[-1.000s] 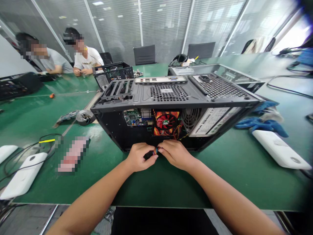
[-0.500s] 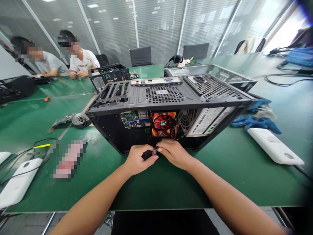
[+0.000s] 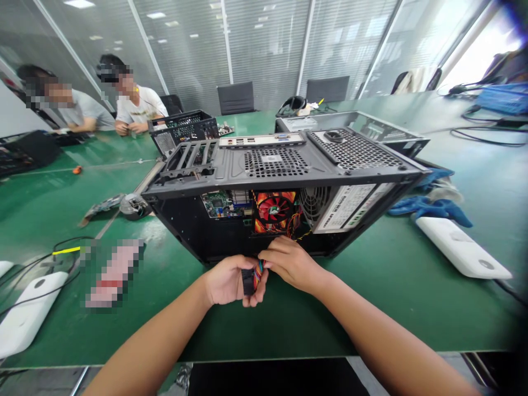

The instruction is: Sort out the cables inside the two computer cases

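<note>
A dark computer case (image 3: 231,165) lies on the green table, its open side facing me. Inside show a red fan (image 3: 274,210), a circuit board (image 3: 223,203) and a power supply (image 3: 346,208) with a white label. Just in front of the opening, my left hand (image 3: 231,279) is turned palm up, fingers curled round a black connector (image 3: 248,281) with multicoloured wires (image 3: 258,273). My right hand (image 3: 291,264) pinches those wires beside the connector, its fingertips touching near my left hand's.
White devices (image 3: 462,247) rest at right and left, with cables. Blue gloves (image 3: 433,206) lie right of the case. Metal parts (image 3: 134,206) and a pixelated object (image 3: 115,272) are at left. Two people (image 3: 138,107) sit beyond, near other cases (image 3: 185,129).
My left hand has rolled palm up and moved slightly down, bringing the black connector and more of the wires into sight. My right hand has shifted only a little.
</note>
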The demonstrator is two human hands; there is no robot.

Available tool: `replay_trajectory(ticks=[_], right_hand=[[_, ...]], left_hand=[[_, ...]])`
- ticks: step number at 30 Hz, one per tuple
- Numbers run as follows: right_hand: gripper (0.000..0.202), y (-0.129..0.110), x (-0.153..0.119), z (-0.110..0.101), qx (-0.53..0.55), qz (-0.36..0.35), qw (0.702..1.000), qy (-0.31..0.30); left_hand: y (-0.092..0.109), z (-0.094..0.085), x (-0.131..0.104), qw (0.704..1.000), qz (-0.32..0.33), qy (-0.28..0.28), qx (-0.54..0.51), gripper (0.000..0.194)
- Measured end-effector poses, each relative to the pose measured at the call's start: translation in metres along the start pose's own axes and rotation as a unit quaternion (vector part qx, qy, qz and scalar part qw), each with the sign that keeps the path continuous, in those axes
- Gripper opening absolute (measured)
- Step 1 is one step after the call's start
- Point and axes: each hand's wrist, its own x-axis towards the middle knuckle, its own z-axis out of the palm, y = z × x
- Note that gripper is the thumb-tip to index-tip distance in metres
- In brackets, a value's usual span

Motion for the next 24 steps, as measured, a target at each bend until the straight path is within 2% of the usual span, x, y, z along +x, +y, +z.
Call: replay_trajectory(ticks=[3,5,8,10,12,15,18,20,22,24], right_hand=[[0.027,-0.001,0.000,0.000,0.010,-0.012,1.000,0.015],[0.027,0.000,0.000,0.000,0.016,-0.010,1.000,0.020],[0.028,0.002,-0.001,0.000,0.012,0.006,1.000,0.003],[0.031,0.002,0.000,-0.001,0.008,0.023,0.999,-0.025],[0.033,0.002,0.001,-0.002,0.011,0.037,0.998,-0.053],[0.033,0.000,0.002,-0.003,0.025,0.048,0.996,-0.067],[0.030,-0.001,0.004,-0.004,0.046,0.052,0.995,-0.071],[0.029,-0.002,0.004,-0.005,0.056,0.052,0.994,-0.074],[0.028,-0.002,0.004,-0.005,0.060,0.054,0.994,-0.071],[0.027,-0.002,0.004,-0.004,0.059,0.054,0.995,-0.062]], left_hand=[[0.000,0.003,-0.001,0.997,-0.020,-0.069,0.006,0.043],[0.000,0.006,-0.001,0.997,-0.005,-0.077,0.019,0.036],[0.000,0.009,0.000,0.997,0.029,-0.018,0.076,0.030],[0.000,0.011,0.001,0.983,0.071,0.041,0.167,0.029],[0.002,0.012,0.000,0.947,0.122,0.093,0.283,0.027],[0.004,0.015,-0.003,0.860,0.180,0.144,0.455,0.027],[0.005,0.016,-0.005,0.779,0.210,0.161,0.568,0.028],[0.006,0.015,-0.006,0.747,0.224,0.165,0.605,0.029],[0.006,0.013,-0.005,0.749,0.228,0.162,0.601,0.032],[0.003,0.010,-0.003,0.796,0.220,0.151,0.543,0.041]])
